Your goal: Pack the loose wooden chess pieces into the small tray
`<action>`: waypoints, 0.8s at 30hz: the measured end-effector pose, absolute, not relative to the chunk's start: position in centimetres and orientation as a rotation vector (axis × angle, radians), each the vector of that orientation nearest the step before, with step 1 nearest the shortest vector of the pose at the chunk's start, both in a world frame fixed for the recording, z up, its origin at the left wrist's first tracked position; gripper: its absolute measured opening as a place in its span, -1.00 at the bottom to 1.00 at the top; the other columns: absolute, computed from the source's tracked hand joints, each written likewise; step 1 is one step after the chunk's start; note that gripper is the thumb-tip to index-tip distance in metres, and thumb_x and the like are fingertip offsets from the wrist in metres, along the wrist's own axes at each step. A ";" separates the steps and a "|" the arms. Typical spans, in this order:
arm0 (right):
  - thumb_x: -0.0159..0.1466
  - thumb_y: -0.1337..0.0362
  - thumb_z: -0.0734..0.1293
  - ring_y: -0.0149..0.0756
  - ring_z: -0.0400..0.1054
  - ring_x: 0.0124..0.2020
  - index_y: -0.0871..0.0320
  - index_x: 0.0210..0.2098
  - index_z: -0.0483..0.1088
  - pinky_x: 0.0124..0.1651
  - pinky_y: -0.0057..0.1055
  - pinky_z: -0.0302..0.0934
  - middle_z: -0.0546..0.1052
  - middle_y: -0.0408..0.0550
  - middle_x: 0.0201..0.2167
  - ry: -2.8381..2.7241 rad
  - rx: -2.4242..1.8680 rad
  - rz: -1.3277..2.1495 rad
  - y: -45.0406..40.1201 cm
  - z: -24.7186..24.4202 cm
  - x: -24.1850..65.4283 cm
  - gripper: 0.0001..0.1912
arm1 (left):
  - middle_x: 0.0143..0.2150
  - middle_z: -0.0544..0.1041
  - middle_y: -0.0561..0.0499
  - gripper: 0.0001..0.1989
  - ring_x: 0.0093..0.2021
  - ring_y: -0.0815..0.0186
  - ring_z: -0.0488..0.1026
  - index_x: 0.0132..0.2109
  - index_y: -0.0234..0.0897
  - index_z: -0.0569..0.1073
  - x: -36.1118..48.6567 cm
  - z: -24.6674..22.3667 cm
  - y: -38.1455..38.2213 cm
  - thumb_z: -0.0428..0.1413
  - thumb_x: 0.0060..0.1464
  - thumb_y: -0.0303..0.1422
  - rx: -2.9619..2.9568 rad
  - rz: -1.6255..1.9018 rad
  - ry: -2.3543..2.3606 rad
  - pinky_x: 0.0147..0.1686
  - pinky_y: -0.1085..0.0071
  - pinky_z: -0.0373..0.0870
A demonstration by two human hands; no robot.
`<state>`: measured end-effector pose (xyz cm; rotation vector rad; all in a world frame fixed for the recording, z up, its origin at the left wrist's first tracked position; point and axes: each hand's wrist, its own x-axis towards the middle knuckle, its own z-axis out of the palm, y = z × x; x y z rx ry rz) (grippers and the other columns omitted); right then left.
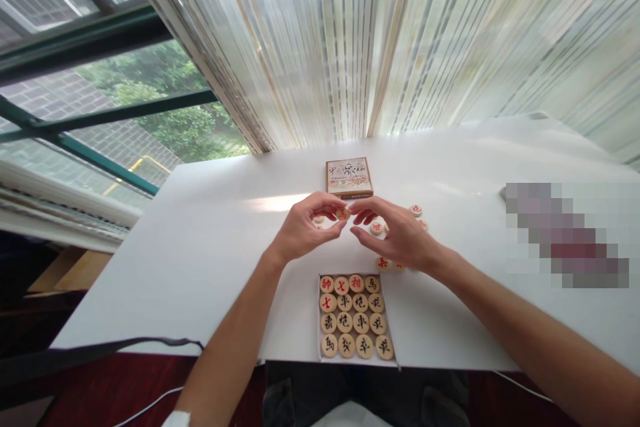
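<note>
Between the thumb and fingers of my left hand (pixel 311 225) is a round wooden chess piece (pixel 343 214) with a character on its face. My right hand (pixel 393 230) is just right of that piece, thumb and fingers apart, with nothing between them. Below both hands sits an open square box (pixel 322 320), filled with rows of round pieces marked in red and black. Loose red-marked pieces (pixel 377 228) lie on the white table around and partly behind my right hand. A few more (pixel 319 219) are partly hidden behind my left hand.
A closed box lid with printed writing (pixel 349 177) lies beyond my hands on the white table (pixel 200 233). Striped curtains (pixel 320 47) hang behind the table, with a window at the left. A blurred, pixelated object is at the right.
</note>
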<state>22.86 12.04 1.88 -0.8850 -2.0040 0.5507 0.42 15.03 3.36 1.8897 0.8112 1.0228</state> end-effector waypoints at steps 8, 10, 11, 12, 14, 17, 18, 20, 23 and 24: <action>0.34 0.31 0.42 -0.34 0.51 -0.25 0.11 -0.05 0.41 -0.11 -0.35 0.46 0.60 -0.10 -0.24 -1.997 -0.843 0.678 10.4 2.0 23.3 -0.80 | -0.10 0.63 -0.09 -0.66 -0.16 0.33 0.62 0.02 -0.34 0.58 0.2 2.5 13.3 0.37 0.10 -0.42 1.784 0.897 0.762 -0.06 0.40 0.64; 0.34 0.32 0.42 -0.36 0.52 -0.26 0.11 -0.05 0.41 -0.16 -0.39 0.46 0.60 -0.10 -0.25 -1.983 -0.832 0.709 10.0 2.0 23.3 -0.80 | -0.11 0.66 -0.09 -0.66 -0.18 0.33 0.65 0.03 -0.34 0.59 0.3 2.2 13.0 0.38 0.09 -0.41 1.774 0.881 0.767 -0.06 0.40 0.66; 0.34 0.33 0.43 -0.37 0.52 -0.27 0.11 -0.05 0.40 -0.19 -0.41 0.46 0.61 -0.11 -0.25 -1.979 -0.828 0.719 9.9 2.0 23.3 -0.79 | -0.11 0.67 -0.09 -0.66 -0.19 0.32 0.66 0.02 -0.34 0.60 0.3 2.2 12.9 0.38 0.10 -0.41 1.776 0.879 0.763 -0.07 0.39 0.67; 0.34 0.33 0.43 -0.37 0.52 -0.28 0.10 -0.04 0.40 -0.21 -0.42 0.46 0.61 -0.11 -0.26 -1.974 -0.824 0.724 9.8 1.9 23.3 -0.77 | -0.12 0.69 -0.09 -0.67 -0.20 0.32 0.66 0.02 -0.34 0.60 0.3 2.2 12.8 0.38 0.10 -0.41 1.784 0.882 0.758 -0.08 0.39 0.68; 0.32 0.34 0.44 -0.37 0.52 -0.28 0.09 -0.01 0.38 -0.22 -0.43 0.47 0.61 -0.11 -0.26 -1.963 -0.823 0.736 9.6 1.7 23.3 -0.73 | -0.12 0.71 -0.09 -0.68 -0.21 0.33 0.68 0.02 -0.32 0.62 0.3 2.3 12.7 0.38 0.11 -0.41 1.816 0.890 0.760 -0.10 0.41 0.69; 0.30 0.35 0.45 -0.36 0.53 -0.27 0.08 0.02 0.37 -0.27 -0.45 0.47 0.62 -0.10 -0.24 -1.938 -0.835 0.761 9.5 1.4 23.2 -0.67 | -0.10 0.72 -0.10 -0.68 -0.23 0.31 0.69 0.02 -0.30 0.64 0.3 2.6 12.5 0.39 0.10 -0.41 1.867 0.915 0.767 -0.14 0.44 0.69; 0.30 0.35 0.45 -0.35 0.53 -0.27 0.08 0.02 0.36 -0.30 -0.46 0.46 0.62 -0.10 -0.24 -1.930 -0.839 0.769 9.4 1.3 23.2 -0.66 | -0.09 0.73 -0.10 -0.67 -0.23 0.30 0.69 0.03 -0.30 0.65 0.3 2.7 12.5 0.39 0.09 -0.42 1.879 0.922 0.765 -0.16 0.44 0.69; 0.28 0.35 0.46 -0.35 0.53 -0.28 0.07 0.01 0.36 -0.37 -0.49 0.43 0.62 -0.10 -0.25 -1.919 -0.842 0.779 9.3 1.2 23.1 -0.66 | -0.09 0.73 -0.11 -0.65 -0.22 0.29 0.70 0.04 -0.29 0.65 0.2 2.8 12.4 0.40 0.09 -0.42 1.892 0.932 0.756 -0.18 0.45 0.69; 0.26 0.37 0.46 -0.36 0.52 -0.31 0.06 -0.02 0.36 -0.45 -0.51 0.37 0.61 -0.12 -0.28 -1.911 -0.854 0.791 9.3 1.2 23.0 -0.67 | -0.09 0.73 -0.11 -0.64 -0.25 0.29 0.71 0.06 -0.28 0.65 0.1 2.8 12.3 0.38 0.10 -0.43 1.894 0.918 0.735 -0.19 0.45 0.69; 0.26 0.38 0.46 -0.36 0.52 -0.32 0.06 -0.03 0.37 -0.45 -0.51 0.37 0.61 -0.13 -0.29 -1.909 -0.857 0.794 9.3 1.3 23.0 -0.67 | -0.09 0.73 -0.11 -0.64 -0.27 0.29 0.71 0.08 -0.28 0.64 0.1 2.8 12.3 0.37 0.12 -0.43 1.888 0.907 0.727 -0.21 0.45 0.69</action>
